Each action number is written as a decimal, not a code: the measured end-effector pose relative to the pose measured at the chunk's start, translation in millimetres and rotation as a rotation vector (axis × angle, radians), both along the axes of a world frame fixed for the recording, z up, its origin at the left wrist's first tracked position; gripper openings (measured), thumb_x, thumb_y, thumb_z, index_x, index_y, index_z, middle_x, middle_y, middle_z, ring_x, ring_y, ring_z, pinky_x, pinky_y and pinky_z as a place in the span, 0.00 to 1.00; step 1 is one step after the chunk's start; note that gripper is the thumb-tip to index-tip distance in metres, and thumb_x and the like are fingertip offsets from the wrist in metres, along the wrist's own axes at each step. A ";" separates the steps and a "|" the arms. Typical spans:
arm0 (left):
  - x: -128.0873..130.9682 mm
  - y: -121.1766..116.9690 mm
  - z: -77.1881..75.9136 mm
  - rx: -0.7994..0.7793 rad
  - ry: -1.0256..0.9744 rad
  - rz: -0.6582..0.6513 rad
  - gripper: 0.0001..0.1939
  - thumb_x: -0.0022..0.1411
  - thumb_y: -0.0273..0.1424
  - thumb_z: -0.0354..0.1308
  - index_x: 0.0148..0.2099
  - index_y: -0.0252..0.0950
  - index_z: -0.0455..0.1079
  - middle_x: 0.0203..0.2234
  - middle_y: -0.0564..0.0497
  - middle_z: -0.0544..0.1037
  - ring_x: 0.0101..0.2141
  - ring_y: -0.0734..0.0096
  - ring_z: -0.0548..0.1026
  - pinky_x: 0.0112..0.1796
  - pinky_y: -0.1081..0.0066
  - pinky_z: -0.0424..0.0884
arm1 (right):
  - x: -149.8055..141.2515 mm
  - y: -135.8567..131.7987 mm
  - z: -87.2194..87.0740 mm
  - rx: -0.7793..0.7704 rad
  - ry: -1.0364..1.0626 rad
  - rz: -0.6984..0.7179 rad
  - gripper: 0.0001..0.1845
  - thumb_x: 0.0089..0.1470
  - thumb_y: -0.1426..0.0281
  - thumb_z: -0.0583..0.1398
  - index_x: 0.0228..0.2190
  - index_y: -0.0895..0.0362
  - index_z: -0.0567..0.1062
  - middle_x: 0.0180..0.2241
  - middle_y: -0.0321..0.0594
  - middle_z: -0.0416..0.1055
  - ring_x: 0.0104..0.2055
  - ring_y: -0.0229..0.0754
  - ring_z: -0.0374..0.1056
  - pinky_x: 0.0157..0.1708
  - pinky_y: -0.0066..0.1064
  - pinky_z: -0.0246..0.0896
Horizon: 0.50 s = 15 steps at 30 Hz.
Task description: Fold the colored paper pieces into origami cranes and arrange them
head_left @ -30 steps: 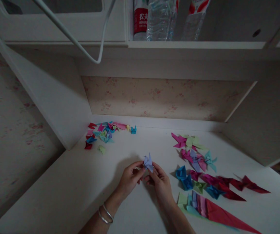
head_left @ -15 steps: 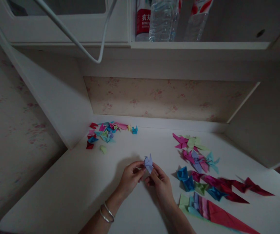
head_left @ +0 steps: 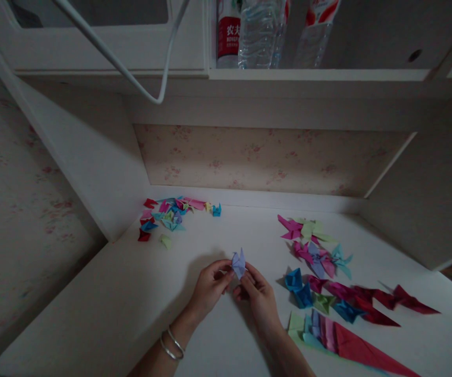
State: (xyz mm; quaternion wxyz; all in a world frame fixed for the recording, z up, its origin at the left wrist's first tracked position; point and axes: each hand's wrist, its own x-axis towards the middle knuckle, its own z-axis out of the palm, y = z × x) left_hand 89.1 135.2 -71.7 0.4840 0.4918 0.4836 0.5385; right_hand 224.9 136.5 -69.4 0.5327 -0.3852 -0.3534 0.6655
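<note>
A lavender origami crane (head_left: 239,264) is pinched between the thumbs and fingers of the left hand (head_left: 209,287) and right hand (head_left: 260,297), above the white tabletop (head_left: 108,298). Shaping of its folds appears underway; next, a light, steady pull seems called for. Right of the crane, colored folded papers (head_left: 303,296) are laid out.

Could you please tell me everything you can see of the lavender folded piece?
The lavender folded piece is small, angular and pale purple, and looks like creased paper. A tall point rises at its upper right and a shorter one, seemingly bent, at its upper left; its body narrows downward. It appears to be held above the white tabletop, pinched between the fingertips of the left hand and the right hand. The fingers hide part of its edges, and finer folds are too small to make out.
</note>
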 end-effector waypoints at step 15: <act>3.3 -2.5 -1.4 -0.036 -0.036 -0.043 0.16 0.52 0.34 0.62 0.43 0.32 0.73 0.29 0.48 0.75 0.19 0.79 0.64 0.20 0.76 0.60 | 37.6 10.4 26.3 0.224 -0.650 0.053 0.23 0.52 0.54 0.59 0.44 0.55 0.74 0.30 0.36 0.71 0.21 0.33 0.59 0.19 0.25 0.51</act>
